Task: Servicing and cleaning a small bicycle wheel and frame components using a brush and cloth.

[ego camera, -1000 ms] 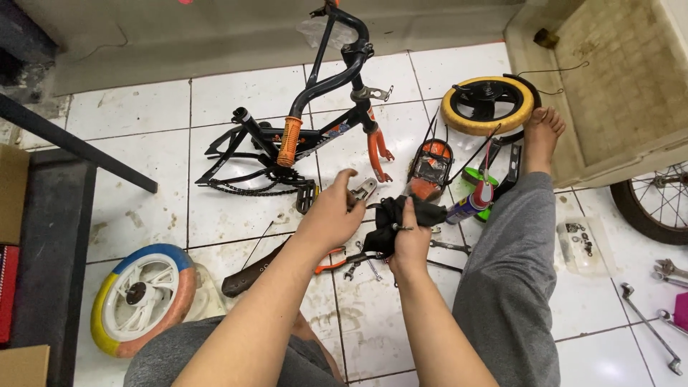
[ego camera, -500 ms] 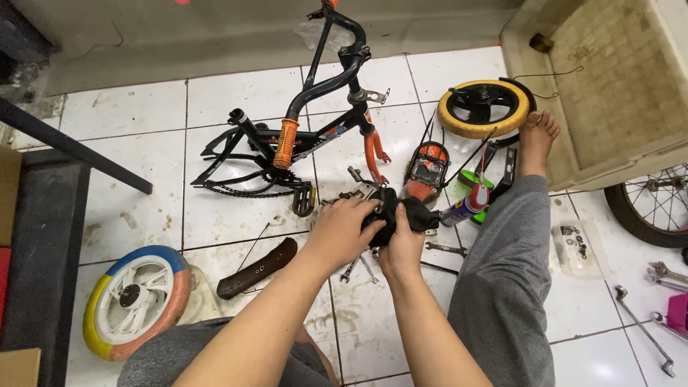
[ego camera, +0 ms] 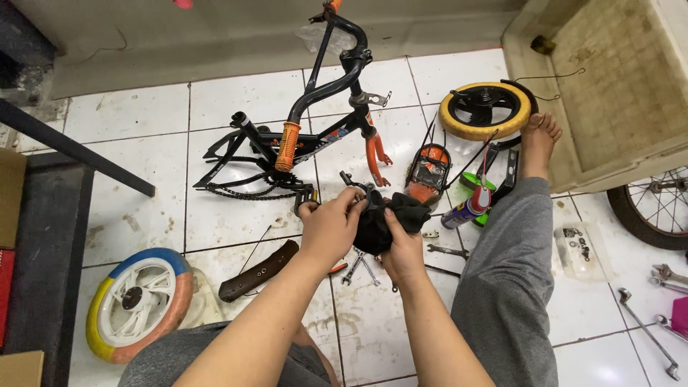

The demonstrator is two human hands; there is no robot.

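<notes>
Left hand: my left hand (ego camera: pixel 331 228) is curled, fingertips pinching the top of the black cloth (ego camera: pixel 387 223).
Right hand: my right hand (ego camera: pixel 401 247) is clenched under that cloth, gripping it from below.
Cloth: bunched between both hands, above the white tiled floor (ego camera: pixel 136 193); what it wraps I cannot tell.
Ahead: small bike frame (ego camera: pixel 301 143) lies just beyond my knuckles.
Below: wrenches (ego camera: pixel 362 266) scattered under the hands.
Right edge: my grey-trousered leg (ego camera: pixel 512 279), spray can (ego camera: pixel 466 209) beside it.
Open room: bare tiles to the left, before the multicoloured wheel (ego camera: pixel 136 304).
</notes>
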